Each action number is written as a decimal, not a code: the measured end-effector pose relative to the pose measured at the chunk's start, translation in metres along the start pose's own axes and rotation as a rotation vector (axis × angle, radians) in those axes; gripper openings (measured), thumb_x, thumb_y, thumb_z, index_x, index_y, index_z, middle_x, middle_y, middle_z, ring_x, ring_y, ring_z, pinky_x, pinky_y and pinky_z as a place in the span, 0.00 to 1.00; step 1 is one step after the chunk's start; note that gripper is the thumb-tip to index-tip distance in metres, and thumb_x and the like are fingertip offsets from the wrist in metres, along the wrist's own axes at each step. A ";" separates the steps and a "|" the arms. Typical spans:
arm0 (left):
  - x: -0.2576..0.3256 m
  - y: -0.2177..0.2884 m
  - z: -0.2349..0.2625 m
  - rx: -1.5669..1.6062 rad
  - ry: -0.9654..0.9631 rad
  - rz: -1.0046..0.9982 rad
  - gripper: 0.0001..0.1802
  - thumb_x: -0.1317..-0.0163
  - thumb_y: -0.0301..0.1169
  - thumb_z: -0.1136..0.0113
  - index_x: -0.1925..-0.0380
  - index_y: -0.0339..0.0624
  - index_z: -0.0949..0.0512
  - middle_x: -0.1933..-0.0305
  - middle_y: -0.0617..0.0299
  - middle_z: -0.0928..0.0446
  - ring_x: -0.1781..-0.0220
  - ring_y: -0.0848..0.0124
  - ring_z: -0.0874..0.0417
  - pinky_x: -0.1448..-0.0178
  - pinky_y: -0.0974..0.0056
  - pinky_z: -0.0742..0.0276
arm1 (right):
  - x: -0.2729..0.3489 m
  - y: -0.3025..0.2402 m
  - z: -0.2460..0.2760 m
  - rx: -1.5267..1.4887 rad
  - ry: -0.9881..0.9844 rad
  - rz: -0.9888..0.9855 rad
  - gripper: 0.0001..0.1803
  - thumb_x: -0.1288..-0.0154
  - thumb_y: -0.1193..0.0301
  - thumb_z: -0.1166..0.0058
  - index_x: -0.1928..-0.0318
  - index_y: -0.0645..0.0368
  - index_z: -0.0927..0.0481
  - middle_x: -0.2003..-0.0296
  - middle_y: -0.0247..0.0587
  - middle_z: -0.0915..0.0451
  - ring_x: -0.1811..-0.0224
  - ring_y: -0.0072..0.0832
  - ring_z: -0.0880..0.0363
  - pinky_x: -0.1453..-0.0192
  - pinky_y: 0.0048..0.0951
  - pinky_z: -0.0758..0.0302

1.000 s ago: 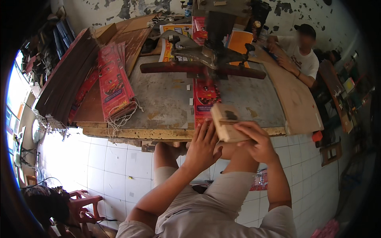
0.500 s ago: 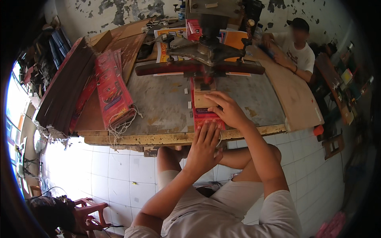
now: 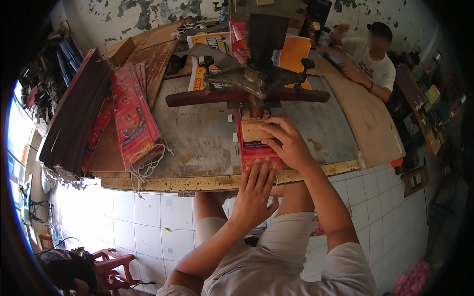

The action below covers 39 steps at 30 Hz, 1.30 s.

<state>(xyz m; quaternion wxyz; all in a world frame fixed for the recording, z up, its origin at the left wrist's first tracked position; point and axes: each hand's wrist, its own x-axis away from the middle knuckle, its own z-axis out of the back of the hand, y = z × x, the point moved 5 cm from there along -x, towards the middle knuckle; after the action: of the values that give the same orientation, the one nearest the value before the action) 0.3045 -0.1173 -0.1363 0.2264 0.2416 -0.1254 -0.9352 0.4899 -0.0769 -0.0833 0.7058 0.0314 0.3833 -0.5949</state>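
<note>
A pale wooden block (image 3: 253, 130) lies on a strip of red printed packets (image 3: 249, 162) on the metal tabletop. The lower tip of a hand press (image 3: 259, 86) with a long dark red crossbar comes down at the block's far end. My right hand (image 3: 291, 148) holds the block's right side, fingertips on top and thumb at the near edge. Flat on the near end of the packets lies my left hand (image 3: 253, 197), fingers stretched out toward the block.
Red packets with white strings (image 3: 133, 118) lie at the left beside a tall dark stack of strips (image 3: 76, 116). Printed yellow sheets (image 3: 294, 52) sit behind the press. A co-worker (image 3: 373, 59) sits at the far right. A red stool (image 3: 113, 266) stands on the tiled floor.
The press tip has come down onto the far part of the block. My right leg has swung inward under the table. The co-worker has raised one hand.
</note>
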 end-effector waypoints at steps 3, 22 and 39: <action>0.000 0.000 -0.002 -0.009 0.001 -0.005 0.46 0.31 0.44 0.33 0.17 0.33 0.32 0.08 0.41 0.40 0.07 0.40 0.43 0.08 0.33 0.44 | -0.001 0.000 0.001 -0.021 0.000 -0.004 0.25 0.33 0.73 0.23 0.36 0.55 0.11 0.36 0.38 0.17 0.34 0.45 0.17 0.30 0.47 0.17; 0.026 -0.013 -0.005 0.118 0.179 -0.192 0.42 0.36 0.38 0.25 0.22 0.41 0.24 0.14 0.50 0.28 0.11 0.47 0.31 0.09 0.37 0.39 | 0.047 -0.012 0.015 -0.148 -0.002 -0.055 0.24 0.31 0.73 0.22 0.37 0.60 0.13 0.35 0.47 0.14 0.32 0.47 0.14 0.29 0.44 0.17; 0.117 -0.121 -0.043 -0.271 0.604 0.126 0.37 0.29 0.47 0.29 0.26 0.41 0.25 0.15 0.44 0.28 0.10 0.37 0.37 0.07 0.25 0.61 | 0.143 0.323 0.243 0.535 0.344 -0.625 0.27 0.17 0.67 0.35 0.23 0.57 0.23 0.27 0.61 0.21 0.27 0.57 0.19 0.24 0.49 0.20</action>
<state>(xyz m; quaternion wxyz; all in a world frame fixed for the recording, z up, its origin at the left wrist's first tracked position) 0.1908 -0.0745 -0.2611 0.3407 0.4673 0.0579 -0.8137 0.8914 -0.2214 -0.1280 0.3853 0.1940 0.3188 -0.8439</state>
